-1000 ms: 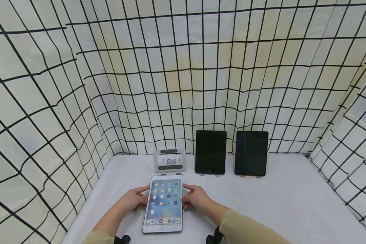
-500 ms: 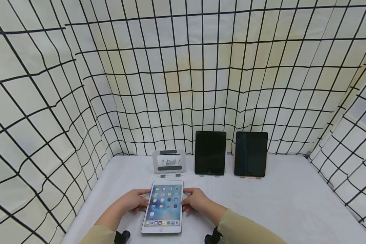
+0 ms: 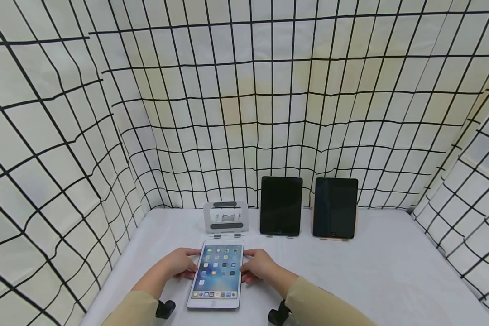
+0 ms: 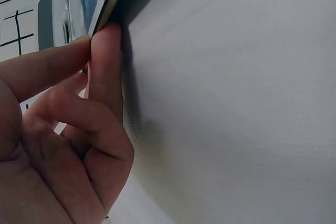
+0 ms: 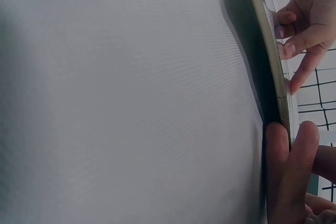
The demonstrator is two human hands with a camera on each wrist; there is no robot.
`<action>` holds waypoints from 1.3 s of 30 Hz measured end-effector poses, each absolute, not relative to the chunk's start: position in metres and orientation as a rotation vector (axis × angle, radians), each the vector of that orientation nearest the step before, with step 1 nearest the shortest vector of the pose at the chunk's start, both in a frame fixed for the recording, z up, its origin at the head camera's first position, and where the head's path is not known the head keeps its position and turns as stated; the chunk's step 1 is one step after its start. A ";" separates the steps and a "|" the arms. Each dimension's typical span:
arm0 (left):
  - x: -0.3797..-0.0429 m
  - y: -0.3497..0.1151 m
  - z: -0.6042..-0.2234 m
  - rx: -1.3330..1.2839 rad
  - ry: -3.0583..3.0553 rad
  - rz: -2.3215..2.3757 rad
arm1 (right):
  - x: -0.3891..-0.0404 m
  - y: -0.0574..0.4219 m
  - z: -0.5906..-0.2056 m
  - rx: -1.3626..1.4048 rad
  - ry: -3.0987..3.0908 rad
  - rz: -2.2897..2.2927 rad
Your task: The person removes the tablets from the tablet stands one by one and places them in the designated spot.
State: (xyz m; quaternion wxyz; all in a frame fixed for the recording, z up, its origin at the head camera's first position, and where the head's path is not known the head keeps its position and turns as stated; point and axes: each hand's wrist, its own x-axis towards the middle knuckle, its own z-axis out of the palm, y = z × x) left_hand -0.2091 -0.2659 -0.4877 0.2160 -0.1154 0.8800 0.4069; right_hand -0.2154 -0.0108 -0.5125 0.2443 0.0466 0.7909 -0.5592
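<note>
White tablet: screen up, near the stand.
Left hand, right hand: pinching opposite edges, probably for balance.

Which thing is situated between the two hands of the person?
The lit white tablet lies between the left hand and the right hand, as the head view shows.

At the lower middle of the head view, the left hand and right hand face each other, both pinching with thumb and bent fingers. The left forearm slants up from lower left, the sleeved right forearm from lower right.
</note>
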 end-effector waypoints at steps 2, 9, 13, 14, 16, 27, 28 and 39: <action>-0.209 -0.266 -0.487 -0.312 2.438 1.119 | -0.214 -0.012 -0.511 0.125 2.172 -1.519; -0.210 -0.265 -0.489 -0.332 2.447 1.079 | -0.209 -0.015 -0.504 0.128 2.205 -1.474; -0.210 -0.262 -0.491 -0.368 2.460 1.067 | -0.208 -0.017 -0.503 0.115 2.215 -1.476; -0.209 -0.262 -0.491 -0.369 2.466 1.061 | -0.208 -0.017 -0.504 0.107 2.218 -1.478; -0.208 -0.262 -0.492 -0.373 2.477 1.047 | -0.208 -0.018 -0.505 0.093 2.225 -1.477; -0.209 -0.268 -0.492 -0.249 2.487 1.017 | -0.213 -0.010 -0.509 0.023 2.222 -1.388; -0.209 -0.269 -0.491 -0.244 2.486 1.011 | -0.214 -0.009 -0.509 0.016 2.228 -1.376; -0.206 -0.279 -0.493 -0.175 2.501 0.961 | -0.213 -0.005 -0.511 -0.021 2.348 -1.216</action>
